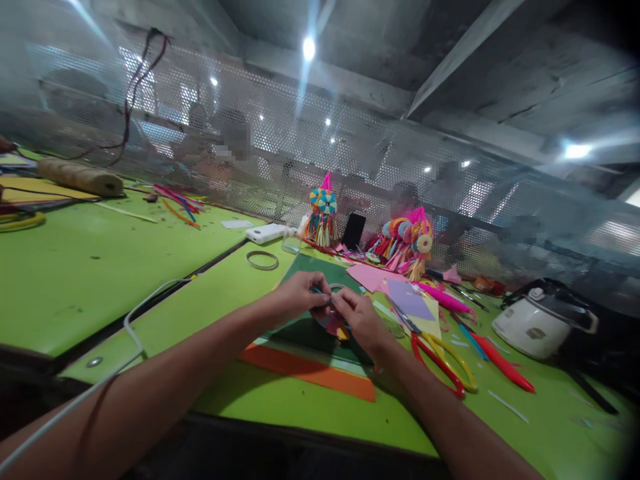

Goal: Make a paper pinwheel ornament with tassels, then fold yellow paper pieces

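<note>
My left hand (pixel 306 293) and my right hand (pixel 356 313) meet over a dark green sheet (pixel 300 340) on the lime green table. Both are closed, fingertips pinched together around a small round craft piece (pixel 333 325) with dark, pink and yellow-orange parts. Fingers hide much of it. A pale ring shape shows just behind the fingertips. Under the green sheet, an orange strip (pixel 320 375) sticks out toward the front edge. Right of my right hand lie scissors (pixel 440 363) with red and yellow handles.
A tan ring (pixel 262 260) and white power bank (pixel 265 233) lie behind left. Colourful tasselled ornaments (pixel 324 207) stand by the mesh. A black-and-white pot (pixel 533 323) sits at right. A white cable (pixel 131 327) crosses the left side, near a twine roll (pixel 80 177).
</note>
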Tool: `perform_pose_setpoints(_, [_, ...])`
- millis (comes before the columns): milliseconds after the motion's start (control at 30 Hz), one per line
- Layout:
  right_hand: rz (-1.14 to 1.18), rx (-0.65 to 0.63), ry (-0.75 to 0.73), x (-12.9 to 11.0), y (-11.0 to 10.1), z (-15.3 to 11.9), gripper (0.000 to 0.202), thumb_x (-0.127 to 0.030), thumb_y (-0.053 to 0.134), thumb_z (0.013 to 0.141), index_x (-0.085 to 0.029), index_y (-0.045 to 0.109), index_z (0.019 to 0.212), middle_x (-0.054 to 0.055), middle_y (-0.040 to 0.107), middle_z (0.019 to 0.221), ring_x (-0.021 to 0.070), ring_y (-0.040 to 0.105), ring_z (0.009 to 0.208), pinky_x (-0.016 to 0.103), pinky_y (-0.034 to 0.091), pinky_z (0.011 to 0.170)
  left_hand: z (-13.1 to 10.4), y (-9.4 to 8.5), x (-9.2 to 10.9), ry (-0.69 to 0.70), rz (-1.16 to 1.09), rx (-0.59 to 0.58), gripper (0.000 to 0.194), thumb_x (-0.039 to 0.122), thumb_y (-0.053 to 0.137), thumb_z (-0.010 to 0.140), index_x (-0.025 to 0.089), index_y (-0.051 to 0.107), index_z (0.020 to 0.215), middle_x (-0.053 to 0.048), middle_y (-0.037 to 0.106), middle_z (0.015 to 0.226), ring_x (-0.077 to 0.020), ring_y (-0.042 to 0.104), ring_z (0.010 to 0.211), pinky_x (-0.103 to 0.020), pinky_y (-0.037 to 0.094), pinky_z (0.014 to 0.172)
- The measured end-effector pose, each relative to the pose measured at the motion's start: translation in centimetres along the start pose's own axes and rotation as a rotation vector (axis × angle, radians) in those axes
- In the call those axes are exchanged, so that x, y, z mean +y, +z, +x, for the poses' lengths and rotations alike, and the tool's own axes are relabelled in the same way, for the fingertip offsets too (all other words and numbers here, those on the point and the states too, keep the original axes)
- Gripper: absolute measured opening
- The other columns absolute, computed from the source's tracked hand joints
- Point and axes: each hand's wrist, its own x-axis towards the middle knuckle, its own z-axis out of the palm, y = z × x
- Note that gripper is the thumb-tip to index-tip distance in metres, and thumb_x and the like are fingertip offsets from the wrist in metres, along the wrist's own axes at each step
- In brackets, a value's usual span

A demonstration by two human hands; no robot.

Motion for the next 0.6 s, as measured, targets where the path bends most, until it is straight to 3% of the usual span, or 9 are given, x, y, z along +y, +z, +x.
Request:
perform_pose_setpoints(200, [-0.019,0.028,-0.006,0.2,-0.1,0.0,0.035,-0.049,0.046,0.087,-0.020,0.051,0.068,-0.001,0.050,0.067,0.0131,0.047,0.061,0.025,0.037,0.057,0.5,-0.2,-0.4,0.086,0.212,-0.003,0.011,0.023,0.058,0.069,0.014,0.051,0.070,0.002,0.056,0.056,-0.0092,0.051,0.047,-0.021,0.039,0.046])
perform_pose_setpoints(433, [-0.204,0.084,-0.142,-0.1,0.3,0.1,0.036,-0.044,0.040,0.090,-0.019,0.051,0.066,0.000,0.050,0.068,0.0135,0.045,0.066,0.026,0.037,0.062,-0.2,-0.2,0.6,-0.053,-0.012,-0.039,0.020,0.026,0.066,0.065,0.013,0.052,0.071,0.000,0.060,0.058,-0.0100,0.053,0.052,-0.022,0.041,0.054])
perform_pose_setpoints(533, [-0.222,0.084,-0.169,-0.3,-0.7,0.4,0.032,-0.045,0.046,0.087,-0.018,0.055,0.070,0.000,0.053,0.071,0.0132,0.048,0.068,0.025,0.039,0.063,-0.4,-0.9,0.9,-0.096,-0.005,-0.086,0.021,0.029,0.066,0.067,0.013,0.052,0.072,-0.001,0.061,0.059,-0.0104,0.053,0.052,-0.023,0.040,0.054])
perform_pose_setpoints(600, [-0.254,0.147,-0.159,-0.2,-2.1,0.7,0.031,-0.045,0.047,0.086,-0.018,0.057,0.076,0.000,0.055,0.072,0.0133,0.050,0.069,0.024,0.040,0.063,-0.6,-1.6,1.3,-0.094,0.120,-0.170,0.023,0.034,0.064,0.070,0.013,0.054,0.074,-0.001,0.062,0.060,-0.0110,0.054,0.054,-0.023,0.039,0.054])
